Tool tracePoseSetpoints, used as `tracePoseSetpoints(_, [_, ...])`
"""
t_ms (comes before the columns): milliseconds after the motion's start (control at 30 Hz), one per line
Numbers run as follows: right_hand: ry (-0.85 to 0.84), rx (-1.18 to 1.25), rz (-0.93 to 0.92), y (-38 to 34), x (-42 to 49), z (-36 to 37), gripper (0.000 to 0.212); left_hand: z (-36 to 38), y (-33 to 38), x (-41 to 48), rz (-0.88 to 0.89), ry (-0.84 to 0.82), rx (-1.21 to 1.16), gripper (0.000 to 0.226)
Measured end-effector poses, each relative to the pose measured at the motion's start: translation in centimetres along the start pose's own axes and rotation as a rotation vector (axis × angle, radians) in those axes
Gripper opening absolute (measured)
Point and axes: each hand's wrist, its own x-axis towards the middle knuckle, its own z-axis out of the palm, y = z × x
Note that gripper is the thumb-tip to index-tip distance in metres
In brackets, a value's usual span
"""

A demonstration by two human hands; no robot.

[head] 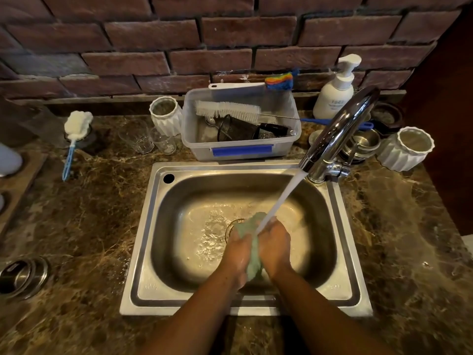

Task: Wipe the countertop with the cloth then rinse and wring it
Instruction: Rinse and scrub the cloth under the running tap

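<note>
The cloth (253, 262) is a pale mint green, soaked and bunched into a crumpled wad. It is pressed between the two hands low inside the steel sink (143, 252), just above the basin floor. One rumpled fold stands up past the fingertips on the far side, and a thicker fold hangs down between the wrists. The left hand (236, 252) curls its fingers round the cloth's left side and the right hand (275, 248) curls round its right side, so each grip is closed tight on the fabric, with the hands close together. A white stream of water (281, 198) slants down from the chrome tap (337, 129) and strikes the cloth where the fingertips of both hands meet. Rippling water lies on the basin floor around the drain (234, 224), which the left hand and the cloth partly hide. The sink is set into a brown marbled worktop (89, 226). Behind it stands a clear plastic tub (240, 147) with a white bottle brush (227, 110) lying across it, and a white pump bottle (335, 93) stands further right by the brick wall.
</note>
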Motion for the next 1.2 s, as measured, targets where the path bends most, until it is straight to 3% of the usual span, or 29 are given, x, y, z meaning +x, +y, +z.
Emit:
tracePoseSetpoints(133, [0.015, 0.123, 0.174, 1.9, 0.2, -0.1, 0.024, -1.0, 0.6, 0.8, 0.067, 0.038, -0.032, 0.025])
tracePoseSetpoints(300, [-0.282, 0.558, 0.658, 2.4, -0.7, -0.4, 0.048, -2.0, 1.0, 1.5, 0.124, 0.107, 0.069, 0.027])
tracePoseSetpoints(367, [-0.272, 0.508, 0.581, 2.3, -0.5, -0.5, 0.034, -2.5, 1.4, 1.6, 0.123, 0.099, 0.106, 0.028])
tracePoseSetpoints(467, [-0.172, 0.447, 0.323, 1.6, 0.1, -0.7, 0.013, -2.9, 1.2, 1.5, 0.04, 0.131, 0.157, 0.025])
tracePoseSetpoints(533, [-0.148, 0.343, 0.175, 1.0, 0.5, -0.8, 0.011, -2.7, 1.1, 1.3, -0.09, 0.138, 0.136, 0.02])
tracePoseSetpoints(667, [-0.186, 0.122, -0.055, 0.3, 1.2, -1.4, 0.016, -2.5, 1.6, 1.1, -0.308, -0.039, 0.17, 0.05])
tracePoseSetpoints(733, [-0.229, 0.104, -0.075, 0.2, 1.3, -1.8, 0.017, -2.5, 1.7, 1.3, -0.378, -0.161, 0.159, 0.06])
tracePoseSetpoints(800, [-0.252, 0.153, -0.054, 0.2, 1.3, -1.9, 0.023, -2.5, 1.5, 1.6, -0.406, -0.183, 0.141, 0.065])
tracePoseSetpoints(867, [-0.23, 0.195, 0.004, 0.4, 1.3, -2.1, 0.027, -2.5, 1.2, 1.9, -0.358, -0.095, 0.052, 0.059])
tracePoseSetpoints(933, [-0.206, 0.192, 0.061, 0.8, 1.0, -2.1, 0.026, -2.5, 0.7, 2.2, -0.199, 0.022, -0.044, 0.038])
tracePoseSetpoints(1033, [-0.189, 0.192, 0.154, 2.2, 0.2, -1.9, 0.023, -2.0, 0.6, 2.6, 0.063, 0.087, 0.001, 0.013])
tracePoseSetpoints(1133, [-0.122, 0.306, 0.229, 1.9, -0.9, -1.8, 0.024, -2.0, 1.0, 2.6, 0.133, 0.084, 0.094, 0.014])
tracePoseSetpoints(1200, [-0.061, 0.23, 0.096, 0.7, -1.1, -2.3, 0.029, -2.1, 1.1, 2.6, 0.114, 0.071, 0.106, 0.015])
